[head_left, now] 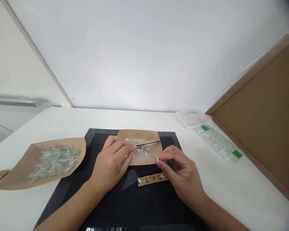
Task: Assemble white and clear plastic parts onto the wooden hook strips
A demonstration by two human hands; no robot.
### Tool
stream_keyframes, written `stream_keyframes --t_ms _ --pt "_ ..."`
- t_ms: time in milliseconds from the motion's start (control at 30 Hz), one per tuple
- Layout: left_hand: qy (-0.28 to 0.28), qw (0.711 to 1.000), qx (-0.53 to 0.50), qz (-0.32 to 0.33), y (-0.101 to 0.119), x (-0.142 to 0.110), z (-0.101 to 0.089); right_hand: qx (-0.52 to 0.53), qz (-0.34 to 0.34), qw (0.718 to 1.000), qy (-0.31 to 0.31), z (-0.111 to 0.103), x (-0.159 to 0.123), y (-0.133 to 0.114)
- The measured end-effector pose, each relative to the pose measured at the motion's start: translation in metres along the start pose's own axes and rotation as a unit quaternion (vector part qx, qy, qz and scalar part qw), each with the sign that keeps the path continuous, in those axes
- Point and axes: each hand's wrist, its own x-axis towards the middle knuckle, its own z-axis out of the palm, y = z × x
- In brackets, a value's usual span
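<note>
My left hand [114, 160] is closed on thin metal tweezers [148, 143] whose tips reach right over a brown paper sheet [141, 134] strewn with several small white pieces [142, 149]. My right hand [177, 166] pinches one small white piece [157, 158] between thumb and forefinger, just above a narrow brown strip [151, 179] that carries several small round pieces. All of this lies on a black mat [125, 199].
A brown paper [19, 173] heaped with pale green translucent slivers [54, 160] lies at the left. At the right stand a clear plastic tray [190, 118], a long clear box with a green label [218, 141] and a large leaning brown board [262, 118]. White table [231, 186].
</note>
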Motion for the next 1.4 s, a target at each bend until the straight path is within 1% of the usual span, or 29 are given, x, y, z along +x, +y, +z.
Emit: stream_keyframes --t_ms 100,200,300,400,467,567,667,767,900,1067,1233,1400 --pt "-0.035 0.999 0.000 -0.012 -0.001 -0.003 0.002 -0.002 0.005 1.000 -0.001 -0.002 0.002 0.000" --pt "-0.048 0.999 -0.001 -0.022 -0.003 -0.005 0.004 -0.012 0.009 1.000 -0.012 -0.004 0.003 0.000" --pt "-0.043 0.999 -0.008 -0.021 -0.004 -0.005 0.003 -0.024 0.008 0.999 -0.024 -0.006 0.004 0.000" --pt "-0.018 0.999 -0.026 -0.020 -0.002 -0.003 -0.001 -0.046 0.010 0.998 -0.031 -0.007 0.005 0.000" --pt "-0.023 0.998 -0.054 -0.003 0.002 -0.003 -0.004 -0.070 0.008 0.997 -0.039 -0.009 0.005 0.001" --pt "-0.073 0.992 -0.093 0.041 0.012 -0.004 -0.007 -0.124 -0.021 0.990 -0.064 -0.014 0.001 0.002" --pt "-0.127 0.983 -0.106 0.075 0.020 -0.006 -0.006 -0.146 -0.064 0.983 -0.093 -0.021 -0.005 0.004" --pt "-0.155 0.979 -0.100 0.091 0.023 -0.008 -0.003 -0.168 -0.083 0.977 -0.099 -0.025 -0.012 0.008" --pt "-0.166 0.978 -0.083 0.092 0.023 -0.011 0.002 -0.228 -0.086 0.964 -0.102 -0.023 -0.017 0.016" --pt "-0.187 0.977 -0.067 0.077 0.024 -0.015 0.006 -0.274 -0.092 0.952 -0.100 -0.017 -0.019 0.025" --pt "-0.192 0.976 -0.067 0.078 0.028 -0.018 0.011 -0.294 -0.092 0.946 -0.103 -0.012 -0.022 0.021" --pt "-0.197 0.976 -0.053 0.074 0.031 -0.018 0.013 -0.297 -0.049 0.949 -0.089 -0.007 -0.024 0.016"
